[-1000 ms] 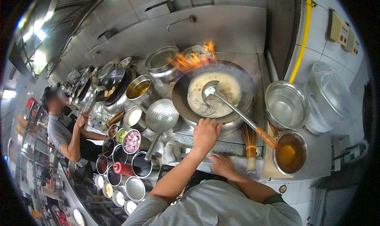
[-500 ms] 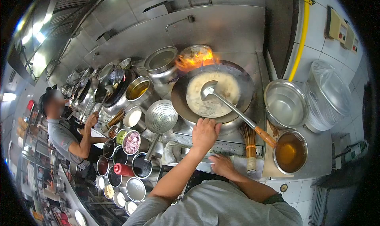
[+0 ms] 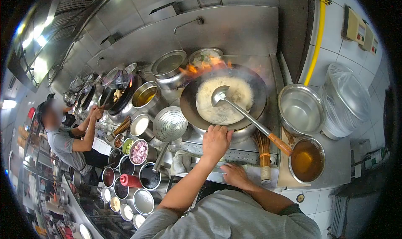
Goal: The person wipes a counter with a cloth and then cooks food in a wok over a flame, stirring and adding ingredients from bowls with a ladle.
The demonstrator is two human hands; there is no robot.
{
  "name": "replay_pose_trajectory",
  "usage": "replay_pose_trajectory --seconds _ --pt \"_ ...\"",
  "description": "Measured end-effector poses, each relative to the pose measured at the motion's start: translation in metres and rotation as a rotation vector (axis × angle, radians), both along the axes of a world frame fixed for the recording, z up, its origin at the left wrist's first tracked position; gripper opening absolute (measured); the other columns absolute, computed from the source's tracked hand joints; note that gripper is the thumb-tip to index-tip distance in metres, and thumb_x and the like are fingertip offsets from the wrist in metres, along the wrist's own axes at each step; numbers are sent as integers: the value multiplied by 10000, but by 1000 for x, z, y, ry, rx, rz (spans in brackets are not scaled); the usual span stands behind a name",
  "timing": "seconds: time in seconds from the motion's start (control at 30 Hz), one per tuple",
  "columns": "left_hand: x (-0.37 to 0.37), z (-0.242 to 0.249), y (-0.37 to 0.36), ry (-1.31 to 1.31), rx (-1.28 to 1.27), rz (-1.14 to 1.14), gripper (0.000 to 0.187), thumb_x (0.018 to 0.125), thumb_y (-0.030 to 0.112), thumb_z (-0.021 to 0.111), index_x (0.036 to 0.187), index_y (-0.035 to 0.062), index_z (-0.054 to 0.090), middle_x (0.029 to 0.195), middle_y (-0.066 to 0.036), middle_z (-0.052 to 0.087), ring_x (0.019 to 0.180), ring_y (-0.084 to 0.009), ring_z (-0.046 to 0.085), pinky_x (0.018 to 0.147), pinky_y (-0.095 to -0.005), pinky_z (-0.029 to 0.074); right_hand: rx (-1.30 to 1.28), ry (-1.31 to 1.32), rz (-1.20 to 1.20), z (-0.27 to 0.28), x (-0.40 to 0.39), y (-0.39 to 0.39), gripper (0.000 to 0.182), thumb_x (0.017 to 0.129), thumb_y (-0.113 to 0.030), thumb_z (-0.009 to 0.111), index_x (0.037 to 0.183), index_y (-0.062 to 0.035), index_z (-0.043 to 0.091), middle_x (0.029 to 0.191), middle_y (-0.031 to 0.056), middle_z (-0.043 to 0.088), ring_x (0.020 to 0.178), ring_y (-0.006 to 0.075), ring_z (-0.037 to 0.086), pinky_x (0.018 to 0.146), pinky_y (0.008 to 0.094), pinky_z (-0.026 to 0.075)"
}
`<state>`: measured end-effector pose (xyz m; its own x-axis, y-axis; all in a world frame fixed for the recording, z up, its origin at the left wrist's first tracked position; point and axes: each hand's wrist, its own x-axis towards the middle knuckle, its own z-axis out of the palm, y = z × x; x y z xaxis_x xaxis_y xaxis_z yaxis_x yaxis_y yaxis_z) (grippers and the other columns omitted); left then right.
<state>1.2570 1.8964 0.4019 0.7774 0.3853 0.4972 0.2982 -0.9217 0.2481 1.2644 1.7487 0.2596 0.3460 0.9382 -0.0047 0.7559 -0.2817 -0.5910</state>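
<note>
Just ahead of the left hand sits the wok, its near rim meeting the fingers; whether they grip it, I cannot tell. Nearer the body, the right hand rests loosely curled at the front edge of the bench; its palm is hidden, any hold unclear. To its right, a narrow strip reaches the brush; left of both hands, the strainer limits room. Beyond the wok, flames partly mask a bowl.
</note>
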Motion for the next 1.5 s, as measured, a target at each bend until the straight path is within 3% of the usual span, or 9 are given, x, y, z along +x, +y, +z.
replay_pose_trajectory --seconds 0.53,0.73,1.23,1.5 --pt "1 0 0 -6 -8 0 222 879 283 704 835 69 665 834 -102 655 832 -326 613 706 -451 511 -42 51 -28 -5 -1 0 390 851 -182 609 1231 -99 637 1220 147 660 1145 332 622 976 482 479" --pt "0 1 0 9 -27 3 214 880 281 705 850 71 676 846 -103 662 837 -326 615 714 -451 509 2 14 -4 -12 0 0 376 873 -198 588 1236 -98 612 1198 135 660 1089 333 654 897 516 511" --pt "1 -1 0 0 -14 0 216 874 278 709 843 67 672 840 -104 657 834 -330 611 716 -454 504 -79 73 -23 -2 -1 1 393 886 -186 544 1265 -97 600 1265 146 629 1177 342 611 964 541 475" --pt "0 -1 -1 -1 -6 -1 231 879 286 707 828 63 668 831 -110 654 826 -331 615 708 -451 513 -18 33 -35 -1 -2 -2 355 889 -172 536 1225 -105 627 1191 145 662 1115 342 642 927 516 504"
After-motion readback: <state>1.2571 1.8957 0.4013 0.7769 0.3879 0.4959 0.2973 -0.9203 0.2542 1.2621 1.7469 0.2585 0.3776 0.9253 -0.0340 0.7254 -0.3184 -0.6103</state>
